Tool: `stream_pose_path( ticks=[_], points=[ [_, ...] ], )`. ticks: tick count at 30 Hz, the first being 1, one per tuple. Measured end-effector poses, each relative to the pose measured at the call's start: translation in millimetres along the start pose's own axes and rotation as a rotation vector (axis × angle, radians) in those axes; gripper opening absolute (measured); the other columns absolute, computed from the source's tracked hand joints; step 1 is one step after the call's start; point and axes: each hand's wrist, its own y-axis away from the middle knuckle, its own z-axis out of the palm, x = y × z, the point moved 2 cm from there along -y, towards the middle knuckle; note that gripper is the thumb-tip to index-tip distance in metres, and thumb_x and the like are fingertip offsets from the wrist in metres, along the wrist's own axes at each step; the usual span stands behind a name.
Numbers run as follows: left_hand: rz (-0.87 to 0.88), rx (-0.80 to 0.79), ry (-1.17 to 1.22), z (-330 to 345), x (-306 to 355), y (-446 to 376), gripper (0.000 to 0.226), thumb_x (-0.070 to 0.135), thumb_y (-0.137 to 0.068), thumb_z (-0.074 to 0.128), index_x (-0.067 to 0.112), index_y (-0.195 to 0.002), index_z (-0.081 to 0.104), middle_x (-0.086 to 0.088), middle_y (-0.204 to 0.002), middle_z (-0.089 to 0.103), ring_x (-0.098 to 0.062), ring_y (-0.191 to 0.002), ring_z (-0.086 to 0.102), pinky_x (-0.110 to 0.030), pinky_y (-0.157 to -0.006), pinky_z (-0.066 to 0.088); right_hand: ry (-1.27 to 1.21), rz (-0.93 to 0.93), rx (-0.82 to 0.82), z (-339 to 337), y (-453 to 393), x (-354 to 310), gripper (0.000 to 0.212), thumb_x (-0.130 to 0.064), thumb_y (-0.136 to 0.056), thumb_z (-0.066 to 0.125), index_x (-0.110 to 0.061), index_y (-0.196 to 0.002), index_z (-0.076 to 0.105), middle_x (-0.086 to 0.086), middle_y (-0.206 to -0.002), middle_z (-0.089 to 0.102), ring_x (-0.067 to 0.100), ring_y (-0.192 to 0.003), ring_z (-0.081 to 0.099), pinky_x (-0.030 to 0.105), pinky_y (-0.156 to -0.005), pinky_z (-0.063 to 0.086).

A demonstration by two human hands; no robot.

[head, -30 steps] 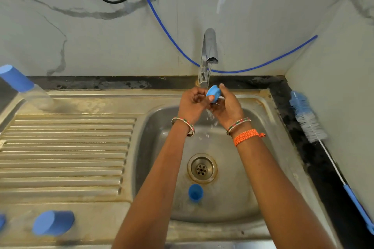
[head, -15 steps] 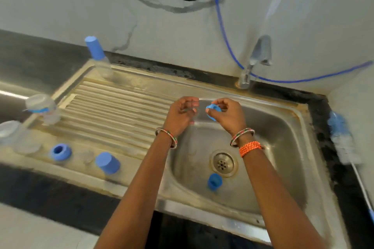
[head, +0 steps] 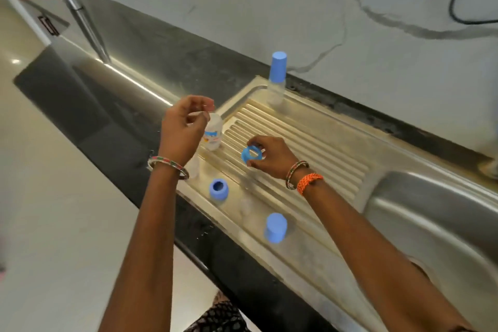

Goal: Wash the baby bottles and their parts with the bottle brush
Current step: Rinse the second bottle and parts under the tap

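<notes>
My right hand (head: pixel 272 159) pinches a blue screw ring (head: pixel 252 155) just above the ribbed drainboard (head: pixel 318 143). My left hand (head: pixel 183 129) is raised over the drainboard's left end, its fingers curled and pinching what looks like a small clear part (head: pixel 198 114), blurred. Right behind that hand stands an open clear bottle (head: pixel 214 132) with blue print. A capped bottle (head: pixel 277 78) with a tall blue cap stands at the drainboard's back edge. On the front of the drainboard lie a second blue ring (head: pixel 218 189) and a blue cap (head: pixel 275 227). No bottle brush is in view.
The sink basin (head: pixel 436 213) lies at the right, cut off by the frame. A dark counter (head: pixel 161 56) runs along the marble wall to the left. Something clear and blurred (head: pixel 246 206) lies between the ring and the cap. A black cable (head: pixel 458 5) hangs at top right.
Both hands moved left from under the tap to over the drainboard and drew apart. The right hand still carries the blue ring. The view swung left, so tap and brush left the frame.
</notes>
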Motion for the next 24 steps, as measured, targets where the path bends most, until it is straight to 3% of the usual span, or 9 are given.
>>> stream_pose_path(
  ticks=[2, 4, 10, 12, 15, 21, 24],
  points=[
    [-0.021, -0.009, 0.001, -12, -13, -11, 0.027, -0.005, -0.086, 0.055, 0.018, -0.096, 0.064, 0.001, -0.095, 0.068, -0.013, -0.082, 0.064, -0.026, -0.073, 0.051, 0.015, -0.014, -0.031, 18, -16, 0, 0.038, -0.005, -0.067, 0.077, -0.001, -0.104, 0.067, 0.014, -0.101, 0.069, 0.026, -0.093, 0.063, 0.037, -0.086, 0.050],
    [-0.027, -0.032, 0.011, -17, -23, -20, 0.026, -0.006, -0.086, 0.055, 0.016, -0.097, 0.064, 0.001, -0.095, 0.069, -0.013, -0.083, 0.064, -0.026, -0.073, 0.051, 0.010, -0.010, -0.049, 32, -28, 1, 0.040, -0.004, -0.067, 0.076, -0.001, -0.106, 0.065, 0.013, -0.102, 0.068, 0.026, -0.094, 0.064, 0.037, -0.087, 0.050],
    [-0.008, -0.109, 0.039, -10, -31, -35, 0.034, -0.008, -0.086, 0.052, 0.024, -0.088, 0.063, 0.003, -0.091, 0.068, -0.012, -0.080, 0.064, -0.022, -0.068, 0.052, 0.056, 0.041, -0.171, 52, -33, 9, 0.066, -0.010, -0.068, 0.077, -0.007, -0.125, 0.045, 0.012, -0.107, 0.063, 0.025, -0.094, 0.062, 0.040, -0.084, 0.051],
    [-0.007, -0.124, 0.054, -3, -30, -35, 0.034, -0.007, -0.086, 0.052, 0.024, -0.087, 0.063, 0.006, -0.089, 0.068, -0.010, -0.081, 0.064, -0.022, -0.069, 0.053, 0.050, 0.040, -0.166, 49, -30, 8, 0.077, -0.014, -0.068, 0.079, -0.010, -0.134, 0.040, 0.013, -0.115, 0.060, 0.024, -0.105, 0.057, 0.036, -0.090, 0.048],
    [-0.010, -0.168, 0.099, 19, -25, -30, 0.034, -0.009, -0.086, 0.051, 0.022, -0.086, 0.062, 0.005, -0.086, 0.067, -0.004, -0.074, 0.062, -0.018, -0.063, 0.051, 0.005, 0.046, -0.085, 27, -22, 4, 0.078, -0.013, -0.070, 0.079, -0.012, -0.138, 0.040, 0.014, -0.121, 0.057, 0.021, -0.113, 0.053, 0.029, -0.093, 0.042],
    [-0.064, -0.367, 0.173, 107, -6, -2, 0.034, -0.010, -0.086, 0.049, 0.022, -0.083, 0.062, 0.005, -0.082, 0.066, -0.002, -0.064, 0.059, -0.021, -0.054, 0.046, -0.049, 0.176, 0.155, -51, 46, 32, 0.055, -0.008, -0.074, 0.073, -0.013, -0.126, 0.053, 0.006, -0.106, 0.065, 0.016, -0.098, 0.060, 0.025, -0.090, 0.046],
    [-0.081, -0.538, 0.185, 172, 10, 32, 0.033, -0.007, -0.087, 0.051, 0.024, -0.083, 0.062, 0.006, -0.081, 0.067, -0.003, -0.063, 0.060, -0.021, -0.053, 0.047, -0.042, 0.296, 0.270, -87, 112, 68, 0.045, -0.003, -0.076, 0.070, -0.011, -0.118, 0.058, 0.004, -0.097, 0.066, 0.014, -0.088, 0.061, 0.019, -0.084, 0.046]
  ],
)
